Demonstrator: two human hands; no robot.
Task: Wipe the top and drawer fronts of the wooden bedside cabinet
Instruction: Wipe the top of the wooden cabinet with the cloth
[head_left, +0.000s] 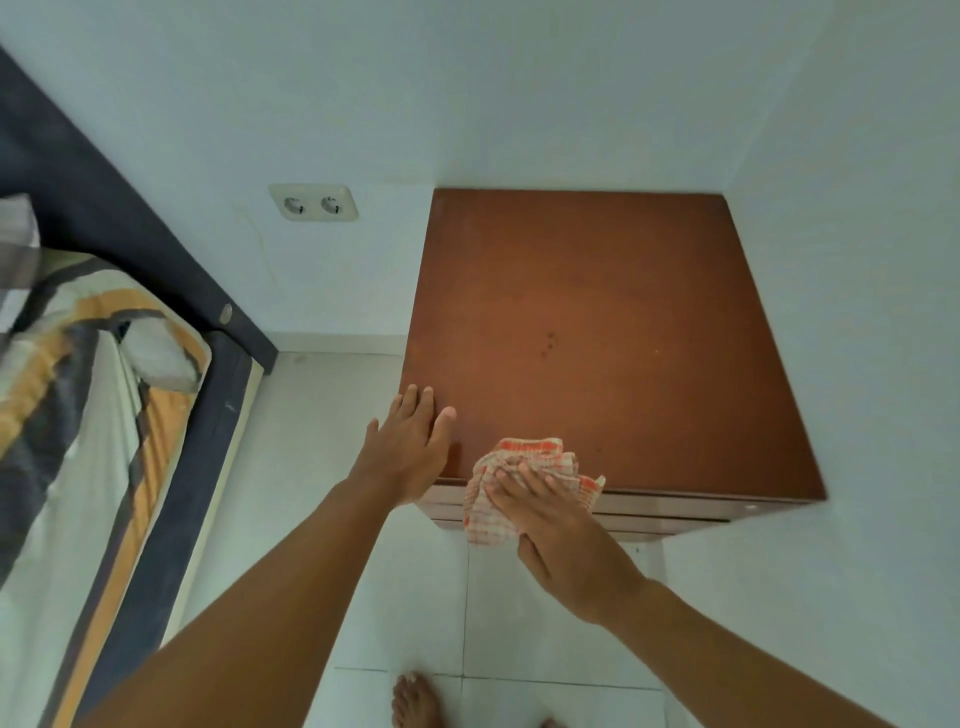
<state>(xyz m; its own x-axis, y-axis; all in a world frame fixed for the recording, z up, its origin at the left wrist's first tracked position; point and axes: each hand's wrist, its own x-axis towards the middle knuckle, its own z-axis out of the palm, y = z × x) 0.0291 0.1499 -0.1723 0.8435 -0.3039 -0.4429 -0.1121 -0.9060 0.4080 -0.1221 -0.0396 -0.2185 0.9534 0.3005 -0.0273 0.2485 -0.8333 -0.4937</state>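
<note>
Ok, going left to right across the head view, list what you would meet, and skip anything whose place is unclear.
Bed → double wall socket → left hand → checked cloth under the right hand → side wall.

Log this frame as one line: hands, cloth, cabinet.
left hand: flat on cabinet top, front-left corner | right hand: presses checked cloth at front edge | cloth: bunched, partly hanging over drawer fronts | top: dark specks mid-surface
</note>
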